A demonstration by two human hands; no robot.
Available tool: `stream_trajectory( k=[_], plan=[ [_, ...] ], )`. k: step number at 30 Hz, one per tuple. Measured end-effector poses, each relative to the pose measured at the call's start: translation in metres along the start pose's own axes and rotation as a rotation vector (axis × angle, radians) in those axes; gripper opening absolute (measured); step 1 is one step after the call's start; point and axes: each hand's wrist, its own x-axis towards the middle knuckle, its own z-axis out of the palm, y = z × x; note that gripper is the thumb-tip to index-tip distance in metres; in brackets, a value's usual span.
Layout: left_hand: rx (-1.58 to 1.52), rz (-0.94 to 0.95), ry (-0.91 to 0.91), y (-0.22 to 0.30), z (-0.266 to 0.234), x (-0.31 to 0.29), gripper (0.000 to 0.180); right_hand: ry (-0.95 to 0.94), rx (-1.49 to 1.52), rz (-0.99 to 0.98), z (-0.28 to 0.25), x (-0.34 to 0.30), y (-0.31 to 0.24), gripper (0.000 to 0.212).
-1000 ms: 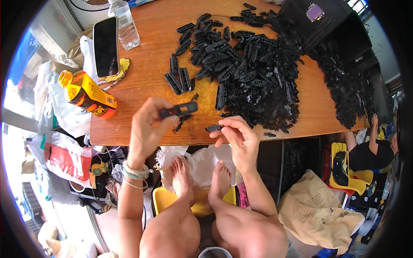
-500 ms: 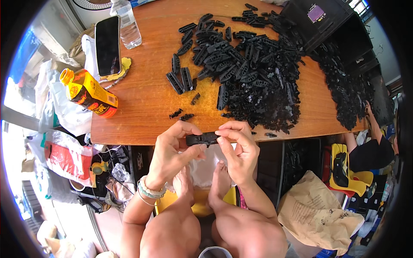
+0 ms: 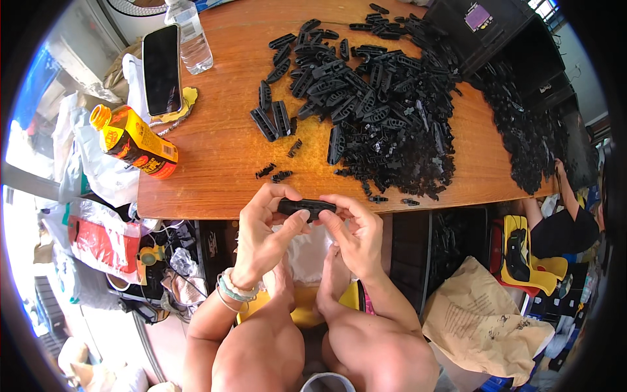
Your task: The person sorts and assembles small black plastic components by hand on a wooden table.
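A small elongated black plastic part point(image 3: 307, 208) is gripped between both hands, just in front of the table's near edge. My left hand point(image 3: 264, 225) pinches its left end between thumb and fingers. At its right end my right hand point(image 3: 356, 228) does the same, thumb pressed to the near face. Several small black clips point(image 3: 281, 176) lie on the table just beyond my left hand. Past them sits a heap of similar long black parts point(image 3: 349, 85), with smaller black pieces point(image 3: 405, 160) heaped at its near right side.
On the table's left stand a yellow-and-black bottle point(image 3: 137, 142), a propped phone point(image 3: 162, 70) and a clear water bottle point(image 3: 191, 39). A black crate point(image 3: 480, 32) tips over more black pieces point(image 3: 522, 137) at the right, where another person's arm point(image 3: 567, 189) reaches in. A brown paper bag point(image 3: 483, 320) lies lower right.
My right hand has shifted slightly left and closed in on the part, its thumb now pressing the near face. The part has been turned a little. One more small clip shows near the table edge.
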Motion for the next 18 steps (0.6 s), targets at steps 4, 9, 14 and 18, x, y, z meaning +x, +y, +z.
stream_trajectory(
  k=[4, 9, 14, 18],
  plan=[
    [0.171, -0.012, -0.212, 0.007, -0.017, 0.014, 0.030, -0.060, 0.048, 0.044, -0.020, 0.004, -0.004, 0.024],
    [0.935, 0.449, 0.134, 0.023, -0.048, 0.072, 0.028, -0.327, -0.210, 0.082, -0.026, 0.026, -0.010, 0.019],
    [1.395, 0.791, 0.109, -0.004, -0.069, 0.118, 0.031, -0.026, -0.849, -0.734, 0.021, 0.093, 0.015, 0.018],
    [1.462, 0.847, 0.125, 0.000, -0.064, 0.110, 0.032, -0.058, -1.091, -0.770, 0.023, 0.106, 0.021, 0.016]
  ],
)
